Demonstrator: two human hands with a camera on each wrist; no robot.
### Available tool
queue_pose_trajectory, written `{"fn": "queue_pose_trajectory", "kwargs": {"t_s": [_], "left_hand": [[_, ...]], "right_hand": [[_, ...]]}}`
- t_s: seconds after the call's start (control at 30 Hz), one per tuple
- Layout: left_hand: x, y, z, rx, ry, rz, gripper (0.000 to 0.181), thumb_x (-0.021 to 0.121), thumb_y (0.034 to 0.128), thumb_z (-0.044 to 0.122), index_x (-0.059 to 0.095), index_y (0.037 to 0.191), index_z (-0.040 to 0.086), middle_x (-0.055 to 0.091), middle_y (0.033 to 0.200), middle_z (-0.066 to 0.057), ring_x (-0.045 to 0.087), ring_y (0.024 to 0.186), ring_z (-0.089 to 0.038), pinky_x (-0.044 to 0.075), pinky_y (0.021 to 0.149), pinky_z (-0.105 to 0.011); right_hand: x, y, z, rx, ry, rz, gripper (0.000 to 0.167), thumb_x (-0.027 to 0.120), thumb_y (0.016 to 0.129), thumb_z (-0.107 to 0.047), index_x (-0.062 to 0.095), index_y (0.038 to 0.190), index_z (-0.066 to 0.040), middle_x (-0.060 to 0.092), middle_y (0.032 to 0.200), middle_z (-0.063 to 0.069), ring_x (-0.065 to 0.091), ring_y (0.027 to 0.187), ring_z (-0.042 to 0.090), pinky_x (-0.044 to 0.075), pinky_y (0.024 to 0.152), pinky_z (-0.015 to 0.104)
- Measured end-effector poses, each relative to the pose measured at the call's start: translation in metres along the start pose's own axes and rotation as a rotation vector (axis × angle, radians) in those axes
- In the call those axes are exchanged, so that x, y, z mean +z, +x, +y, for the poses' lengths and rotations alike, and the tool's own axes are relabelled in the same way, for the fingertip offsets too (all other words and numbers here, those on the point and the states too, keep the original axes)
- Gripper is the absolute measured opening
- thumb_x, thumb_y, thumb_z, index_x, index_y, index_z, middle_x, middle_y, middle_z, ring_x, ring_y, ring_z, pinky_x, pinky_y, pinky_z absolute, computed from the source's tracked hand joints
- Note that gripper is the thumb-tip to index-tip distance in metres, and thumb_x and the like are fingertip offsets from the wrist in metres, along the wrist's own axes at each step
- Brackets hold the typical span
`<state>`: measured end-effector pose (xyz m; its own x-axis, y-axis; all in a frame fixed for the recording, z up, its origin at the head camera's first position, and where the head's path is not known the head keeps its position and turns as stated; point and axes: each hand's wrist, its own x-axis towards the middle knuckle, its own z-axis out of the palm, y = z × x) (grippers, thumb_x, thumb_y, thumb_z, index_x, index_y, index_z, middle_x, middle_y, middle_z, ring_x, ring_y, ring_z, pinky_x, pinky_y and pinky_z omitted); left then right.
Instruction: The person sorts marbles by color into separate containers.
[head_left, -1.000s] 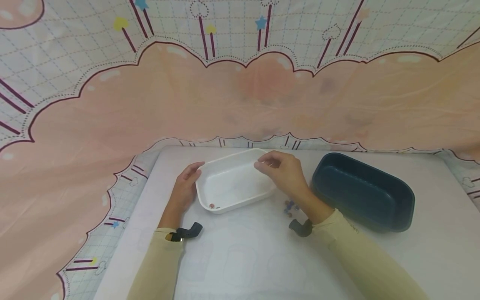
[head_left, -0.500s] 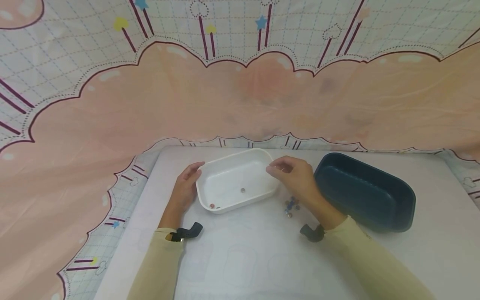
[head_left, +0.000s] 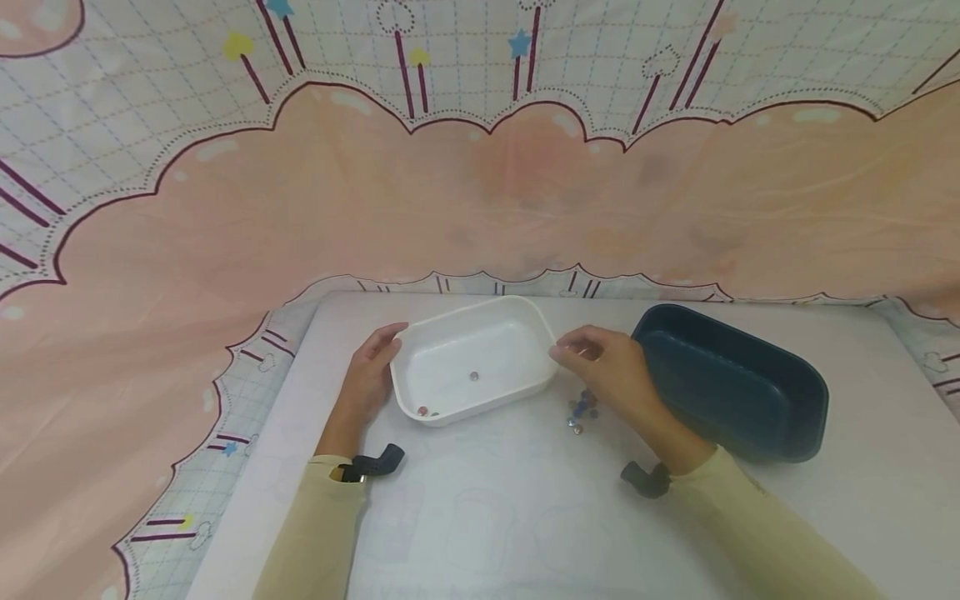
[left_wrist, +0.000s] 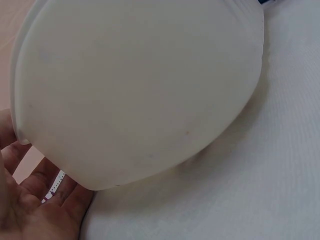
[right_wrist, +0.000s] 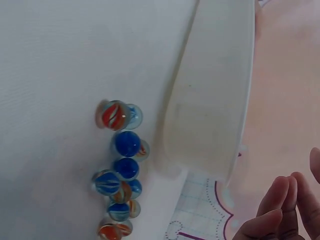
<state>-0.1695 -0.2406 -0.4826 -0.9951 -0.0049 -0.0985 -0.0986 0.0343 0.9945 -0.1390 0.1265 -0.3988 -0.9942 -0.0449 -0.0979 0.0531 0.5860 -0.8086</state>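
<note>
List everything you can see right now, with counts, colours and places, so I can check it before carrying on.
White tub: one, white, middle of the table.
Dark blue tub: one, dark blue, right of the white tub.
Marbles in the white tub: three visible, one reddish, others unclear.
Loose marbles: several overlapping, exact count unclear; blue, orange and red; on the table by the white tub's near right corner.
Table: one, white, under both tubs.
Patterned cloth: peach and white, behind the table.
Wrist pieces: two, black, one per wrist.
Sleeves: two, pale yellow, on both arms.
Left hand: one, holding the white tub's left end.
Right hand: one, by its right end.
</note>
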Motion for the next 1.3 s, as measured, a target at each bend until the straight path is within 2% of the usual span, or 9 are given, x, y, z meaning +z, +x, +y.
{"fn": "queue_pose_trajectory", "kwargs": {"t_s": [0.13,0.37,0.7,0.87,1.3], "left_hand": [[-0.001,0.000,-0.001,0.005,-0.007,-0.002,0.042,0.051,0.1081,0.028,0.051,0.148,0.015,0.048,0.156,-0.003,0.047,0.144,-0.021,0.046,0.115,-0.026],[-0.001,0.002,-0.003,0.001,-0.010,-0.002,0.042,0.050,0.1081,0.027,0.051,0.148,0.013,0.048,0.156,-0.004,0.047,0.144,-0.022,0.044,0.118,-0.031],[-0.001,0.002,-0.002,-0.001,0.003,0.002,0.041,0.050,0.1082,0.027,0.051,0.148,0.014,0.049,0.155,-0.005,0.048,0.143,-0.023,0.044,0.117,-0.031],[-0.001,0.001,-0.002,-0.004,0.009,0.002,0.042,0.051,0.1079,0.030,0.051,0.148,0.015,0.050,0.154,-0.005,0.049,0.142,-0.022,0.044,0.118,-0.032],[0.000,0.000,0.000,0.012,0.034,0.012,0.041,0.050,0.1080,0.030,0.052,0.147,0.016,0.049,0.155,-0.004,0.049,0.143,-0.023,0.048,0.111,-0.023]], "right_hand": [[-0.002,-0.004,0.004,-0.001,-0.020,-0.008,0.030,0.074,0.092,-0.047,0.074,0.113,-0.026,0.072,0.101,0.002,0.063,0.091,0.023,0.056,0.065,0.030],[-0.003,-0.009,0.013,-0.027,-0.040,-0.004,0.028,0.075,0.092,-0.045,0.075,0.110,-0.024,0.072,0.095,0.002,0.062,0.089,0.023,0.055,0.064,0.031],[-0.005,-0.014,0.023,-0.022,-0.041,-0.017,0.029,0.075,0.092,-0.042,0.075,0.112,-0.022,0.073,0.100,0.004,0.063,0.088,0.023,0.057,0.063,0.030],[-0.004,-0.016,0.029,-0.021,-0.060,-0.031,0.027,0.075,0.092,-0.040,0.075,0.111,-0.021,0.070,0.093,0.004,0.061,0.082,0.022,0.055,0.061,0.030],[-0.001,-0.020,0.038,-0.002,-0.086,-0.076,0.029,0.076,0.091,-0.038,0.075,0.112,-0.018,0.069,0.085,0.003,0.061,0.070,0.018,0.052,0.058,0.029]]}}
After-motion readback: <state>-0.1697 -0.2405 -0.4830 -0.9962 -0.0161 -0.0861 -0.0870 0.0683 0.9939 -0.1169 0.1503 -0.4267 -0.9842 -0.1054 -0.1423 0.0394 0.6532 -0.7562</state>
